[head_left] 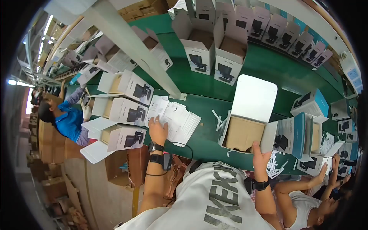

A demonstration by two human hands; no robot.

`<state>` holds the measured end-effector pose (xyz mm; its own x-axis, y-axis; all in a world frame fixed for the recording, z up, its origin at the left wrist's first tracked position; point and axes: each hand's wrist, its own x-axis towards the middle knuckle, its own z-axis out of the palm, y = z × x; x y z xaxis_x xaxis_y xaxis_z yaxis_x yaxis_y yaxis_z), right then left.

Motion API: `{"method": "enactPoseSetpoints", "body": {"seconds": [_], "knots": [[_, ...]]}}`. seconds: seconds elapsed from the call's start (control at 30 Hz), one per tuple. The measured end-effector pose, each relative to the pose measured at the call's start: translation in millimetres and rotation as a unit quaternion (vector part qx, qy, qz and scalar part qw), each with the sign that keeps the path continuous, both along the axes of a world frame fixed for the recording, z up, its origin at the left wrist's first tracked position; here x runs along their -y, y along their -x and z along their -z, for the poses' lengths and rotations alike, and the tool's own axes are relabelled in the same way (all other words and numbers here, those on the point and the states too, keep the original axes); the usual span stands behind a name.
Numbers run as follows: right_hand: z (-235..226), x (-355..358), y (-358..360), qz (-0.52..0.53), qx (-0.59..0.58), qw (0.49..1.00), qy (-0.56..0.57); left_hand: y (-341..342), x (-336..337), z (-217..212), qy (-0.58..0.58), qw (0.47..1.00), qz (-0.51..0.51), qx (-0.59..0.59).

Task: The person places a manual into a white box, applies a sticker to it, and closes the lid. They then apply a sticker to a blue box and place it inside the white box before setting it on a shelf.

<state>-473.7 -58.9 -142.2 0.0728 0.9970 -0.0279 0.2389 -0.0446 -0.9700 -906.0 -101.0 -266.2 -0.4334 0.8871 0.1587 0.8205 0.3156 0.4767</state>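
Since it bears the work, surface [209,140]: green.
Open packaging box [254,97]: lid raised, cardboard insert [244,133] inside; best held steady.
Leaflets [183,122]: left of the box; likely best separated singly.
Right grip [262,156]: clasping the box's near corner.
Left grip [158,131]: fingers parted, resting on the leaflets.

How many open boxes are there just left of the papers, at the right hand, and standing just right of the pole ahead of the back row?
Left of the papers: 3 boxes
At the right hand: 1 box
Right of the pole: 2 tall boxes
Total: 6
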Motion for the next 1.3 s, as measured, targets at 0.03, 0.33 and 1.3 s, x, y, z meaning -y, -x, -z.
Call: {"method": "enactPoseSetpoints", "body": {"seconds": [0.03,0.33,1.3], "knots": [[-2,0,-1,0.023,-0.016,1.0,0.0,5,4,20,0.005,0.999,-0.038,-0.023],[-1,5,10,-0.008,-0.075,0.997,0.008,0,-14,76,0.072,0.964,0.069,-0.246],[-18,2,-3,-0.044,0.028,0.991,-0.124,-198,-22,-166,-0.325,0.91,0.224,0.13]]}}
